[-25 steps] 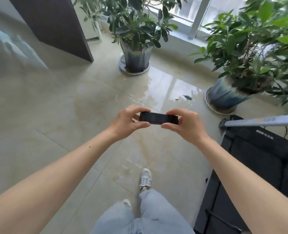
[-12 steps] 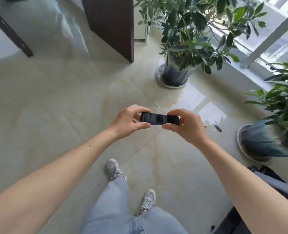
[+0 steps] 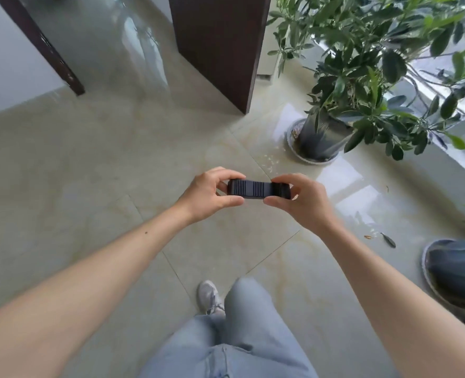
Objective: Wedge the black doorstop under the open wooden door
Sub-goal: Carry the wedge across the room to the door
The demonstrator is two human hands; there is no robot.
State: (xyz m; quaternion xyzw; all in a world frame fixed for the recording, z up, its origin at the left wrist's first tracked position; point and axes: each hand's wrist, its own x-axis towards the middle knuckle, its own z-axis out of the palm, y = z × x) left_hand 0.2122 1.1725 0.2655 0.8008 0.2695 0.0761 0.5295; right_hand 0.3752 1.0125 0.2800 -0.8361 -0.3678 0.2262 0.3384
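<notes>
We hold the small black ribbed rubber doorstop (image 3: 258,189) in the air at chest height, left hand (image 3: 212,195) and right hand (image 3: 299,203) fingers pinching its ends. It looks light, stiff and grippy; its thick end is the place to hold. Its wedge taper is hard to read. The dark brown wooden door (image 3: 220,47) stands well ahead, its top cut off.

Indoor room, home or office, can't tell which. Glossy beige floor tiles (image 3: 89,173), dark wooden door (image 3: 217,45) open at 12 o'clock, leafy potted plant (image 3: 362,64) at 2 o'clock by a bright window (image 3: 449,85), second blue plant pot (image 3: 455,271) at 4 o'clock.
</notes>
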